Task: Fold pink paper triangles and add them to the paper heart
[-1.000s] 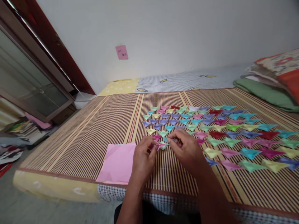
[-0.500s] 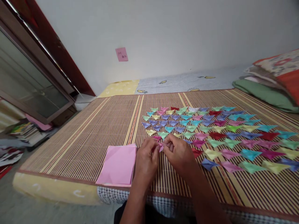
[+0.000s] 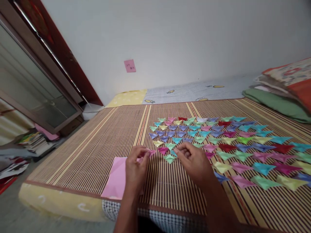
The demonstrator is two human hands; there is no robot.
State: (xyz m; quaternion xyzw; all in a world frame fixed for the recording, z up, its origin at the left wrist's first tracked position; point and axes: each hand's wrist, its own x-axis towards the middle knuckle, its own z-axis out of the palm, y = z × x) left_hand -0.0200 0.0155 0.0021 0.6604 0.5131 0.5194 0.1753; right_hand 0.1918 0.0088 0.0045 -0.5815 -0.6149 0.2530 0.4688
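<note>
A small pink folded paper piece [image 3: 152,152], boat-like with pointed ends, is pinched between the thumb and fingers of my left hand [image 3: 137,163]. My left hand is closed and hovers over the right side of the pink paper stack [image 3: 114,181], hiding part of it. My right hand [image 3: 193,161] has its fingers curled and thumb near the forefinger, beside a cyan folded piece [image 3: 173,153]; whether it touches that piece is unclear. Between the hands lie a magenta folded piece [image 3: 163,150] and a light green one [image 3: 169,159].
Rows of colourful folded paper pieces [image 3: 228,140] cover the right side of the striped mat [image 3: 92,155]. Pillows and folded bedding [image 3: 274,102] lie at the far right. A pink note [image 3: 130,65] is on the wall. Left of the bed, a glass-paned cabinet door [image 3: 41,74] leans.
My hands have drawn apart. The left has moved left with the pink folded paper, while the right has let go of it and shifted slightly right. The view has tilted up a little.
</note>
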